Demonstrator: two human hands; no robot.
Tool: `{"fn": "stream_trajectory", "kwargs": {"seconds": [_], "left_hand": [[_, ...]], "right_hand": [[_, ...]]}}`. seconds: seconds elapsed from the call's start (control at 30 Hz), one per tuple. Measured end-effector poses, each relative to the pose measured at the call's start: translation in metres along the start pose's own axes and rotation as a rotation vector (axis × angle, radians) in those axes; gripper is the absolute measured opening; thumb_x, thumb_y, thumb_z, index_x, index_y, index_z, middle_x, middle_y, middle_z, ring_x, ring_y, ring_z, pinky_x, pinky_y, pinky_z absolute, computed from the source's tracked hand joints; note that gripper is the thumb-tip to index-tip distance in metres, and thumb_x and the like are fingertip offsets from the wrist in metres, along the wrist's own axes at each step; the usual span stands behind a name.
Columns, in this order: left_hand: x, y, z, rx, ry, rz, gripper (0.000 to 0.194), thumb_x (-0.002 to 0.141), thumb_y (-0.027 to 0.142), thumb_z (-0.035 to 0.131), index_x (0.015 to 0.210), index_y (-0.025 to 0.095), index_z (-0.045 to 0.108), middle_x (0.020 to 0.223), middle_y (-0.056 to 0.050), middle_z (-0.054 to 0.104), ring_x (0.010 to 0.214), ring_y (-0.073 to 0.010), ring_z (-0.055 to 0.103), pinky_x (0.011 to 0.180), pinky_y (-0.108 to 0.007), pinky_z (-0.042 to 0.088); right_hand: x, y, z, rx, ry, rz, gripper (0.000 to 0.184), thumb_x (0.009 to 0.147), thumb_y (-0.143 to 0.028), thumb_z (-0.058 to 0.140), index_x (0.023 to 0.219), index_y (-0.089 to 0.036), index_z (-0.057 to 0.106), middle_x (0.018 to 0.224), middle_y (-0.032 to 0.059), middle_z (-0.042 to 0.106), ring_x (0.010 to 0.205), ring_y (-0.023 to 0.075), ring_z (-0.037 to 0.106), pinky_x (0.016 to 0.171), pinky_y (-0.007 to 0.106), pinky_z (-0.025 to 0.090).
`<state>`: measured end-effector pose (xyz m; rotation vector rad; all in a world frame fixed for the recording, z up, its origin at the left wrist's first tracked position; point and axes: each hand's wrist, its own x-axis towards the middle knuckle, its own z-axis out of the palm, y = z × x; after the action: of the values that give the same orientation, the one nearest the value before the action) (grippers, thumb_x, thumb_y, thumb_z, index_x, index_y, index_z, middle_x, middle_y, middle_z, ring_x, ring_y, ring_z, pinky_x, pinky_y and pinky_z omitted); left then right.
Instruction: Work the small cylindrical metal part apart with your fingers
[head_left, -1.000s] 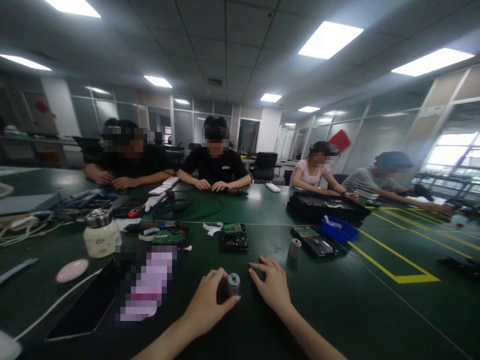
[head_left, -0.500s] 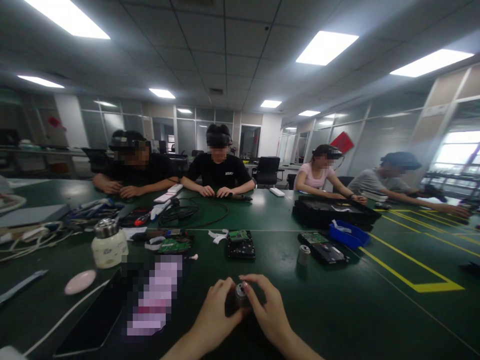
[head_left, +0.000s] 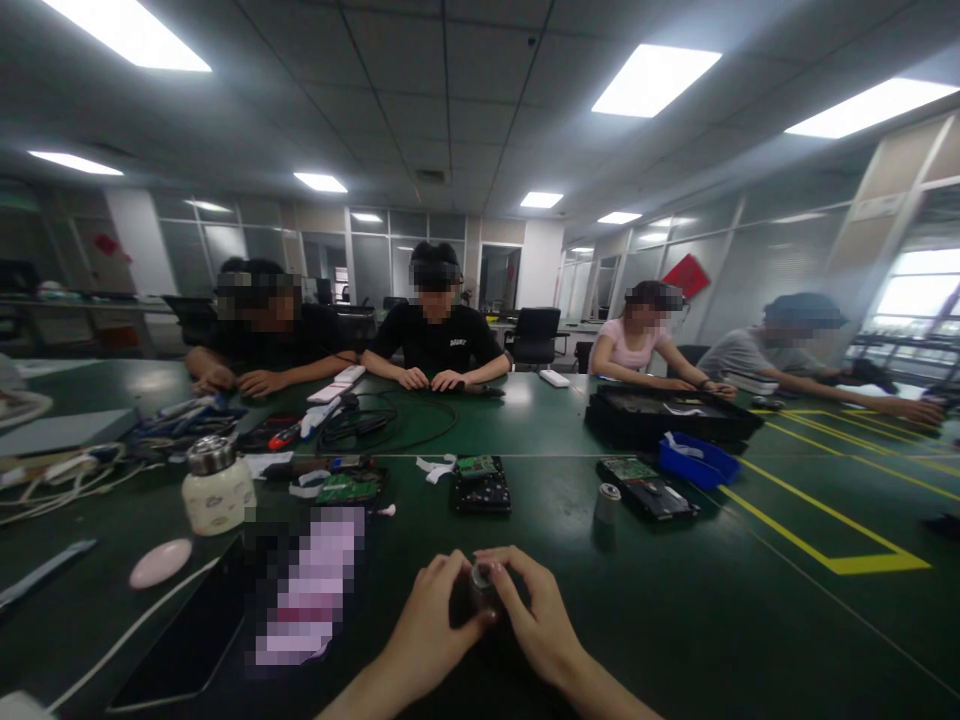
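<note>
A small silver cylinder (head_left: 481, 580) stands on the green table (head_left: 675, 620) right in front of me. My left hand (head_left: 427, 630) curls round its left side and my right hand (head_left: 534, 612) pinches it from the right, fingertips on its top. Both hands are closed on it. A second silver cylinder (head_left: 607, 503) stands alone further back to the right. A black hard drive with a green circuit board (head_left: 480, 484) lies beyond my hands.
A dark phone (head_left: 184, 640), a pink disc (head_left: 159, 563) and a cream jar with a metal lid (head_left: 216, 486) sit at my left. A blue bin (head_left: 699, 462) and black tray (head_left: 667, 415) lie at right. Several people work at the far side of the table.
My right hand came off the table and closed onto the cylinder that my left hand was holding. The view shifted slightly; the cylinder stays in front of me.
</note>
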<state>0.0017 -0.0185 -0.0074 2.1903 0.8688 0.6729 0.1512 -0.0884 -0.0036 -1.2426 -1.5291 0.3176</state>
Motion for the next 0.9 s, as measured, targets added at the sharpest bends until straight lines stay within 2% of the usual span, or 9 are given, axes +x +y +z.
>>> {"fn": "stream_trajectory", "kwargs": {"seconds": [0.13, 0.23, 0.37, 0.47, 0.57, 0.67, 0.8, 0.9], "left_hand": [[0.001, 0.001, 0.0, 0.006, -0.002, -0.004, 0.018, 0.075, 0.026, 0.068, 0.084, 0.021, 0.053, 0.094, -0.003, 0.062, 0.09, -0.0229, 0.056, 0.079, -0.031, 0.042], [0.001, 0.001, 0.001, 0.001, -0.006, 0.003, 0.018, 0.076, 0.024, 0.068, 0.088, 0.022, 0.054, 0.096, -0.003, 0.062, 0.093, -0.0228, 0.056, 0.081, -0.032, 0.042], [0.0, 0.002, 0.0, 0.004, -0.011, 0.0, 0.018, 0.076, 0.024, 0.067, 0.087, 0.022, 0.054, 0.095, -0.003, 0.062, 0.092, -0.0231, 0.056, 0.081, -0.032, 0.043], [-0.001, 0.003, -0.001, 0.009, -0.008, -0.002, 0.017, 0.076, 0.028, 0.067, 0.084, 0.022, 0.053, 0.093, -0.003, 0.061, 0.09, -0.0232, 0.056, 0.079, -0.032, 0.042], [-0.001, 0.003, -0.001, 0.008, -0.002, -0.006, 0.018, 0.076, 0.028, 0.067, 0.085, 0.021, 0.053, 0.094, -0.003, 0.06, 0.09, -0.0233, 0.055, 0.079, -0.032, 0.042], [0.0, 0.001, 0.0, 0.004, 0.003, -0.006, 0.019, 0.075, 0.024, 0.067, 0.087, 0.02, 0.053, 0.094, -0.004, 0.06, 0.091, -0.0232, 0.055, 0.08, -0.032, 0.041], [0.0, 0.0, 0.001, 0.007, 0.005, -0.001, 0.019, 0.075, 0.021, 0.066, 0.088, 0.02, 0.053, 0.095, -0.004, 0.06, 0.091, -0.0235, 0.055, 0.08, -0.032, 0.041], [-0.001, 0.001, 0.001, 0.015, 0.0, 0.008, 0.017, 0.075, 0.023, 0.065, 0.087, 0.021, 0.053, 0.095, -0.004, 0.06, 0.091, -0.0233, 0.055, 0.08, -0.031, 0.041]], "right_hand": [[-0.001, -0.002, -0.003, 0.06, 0.096, -0.017, 0.027, 0.1, -0.036, 0.036, 0.085, -0.022, 0.054, 0.1, 0.0083, 0.068, 0.096, 0.0213, 0.064, 0.084, 0.035, 0.049], [-0.003, -0.006, -0.003, 0.083, 0.077, -0.062, 0.024, 0.098, -0.041, 0.042, 0.092, -0.023, 0.056, 0.103, 0.0092, 0.067, 0.102, 0.0236, 0.062, 0.087, 0.037, 0.048], [-0.005, -0.006, -0.004, 0.076, 0.127, -0.098, 0.027, 0.097, -0.042, 0.043, 0.085, -0.023, 0.059, 0.09, 0.0069, 0.066, 0.092, 0.0225, 0.064, 0.091, 0.039, 0.044], [-0.006, -0.003, -0.006, 0.07, 0.21, -0.1, 0.027, 0.098, -0.039, 0.041, 0.081, -0.023, 0.055, 0.08, 0.0042, 0.061, 0.083, 0.0204, 0.062, 0.085, 0.037, 0.047], [-0.005, -0.001, -0.006, 0.055, 0.197, -0.092, 0.018, 0.096, -0.036, 0.043, 0.093, -0.023, 0.056, 0.091, 0.0061, 0.064, 0.088, 0.0214, 0.062, 0.081, 0.036, 0.049], [-0.003, 0.0, -0.001, 0.016, 0.147, -0.077, 0.015, 0.091, -0.031, 0.054, 0.103, -0.024, 0.061, 0.103, 0.0079, 0.066, 0.101, 0.0241, 0.061, 0.088, 0.039, 0.048], [0.0, 0.003, 0.007, -0.017, 0.165, -0.057, 0.006, 0.084, -0.028, 0.064, 0.087, -0.023, 0.065, 0.09, 0.0066, 0.07, 0.101, 0.026, 0.063, 0.086, 0.04, 0.049], [0.004, 0.006, 0.006, -0.011, 0.22, -0.035, 0.015, 0.085, -0.033, 0.063, 0.075, -0.023, 0.059, 0.085, 0.0067, 0.07, 0.097, 0.025, 0.065, 0.084, 0.039, 0.051]]}}
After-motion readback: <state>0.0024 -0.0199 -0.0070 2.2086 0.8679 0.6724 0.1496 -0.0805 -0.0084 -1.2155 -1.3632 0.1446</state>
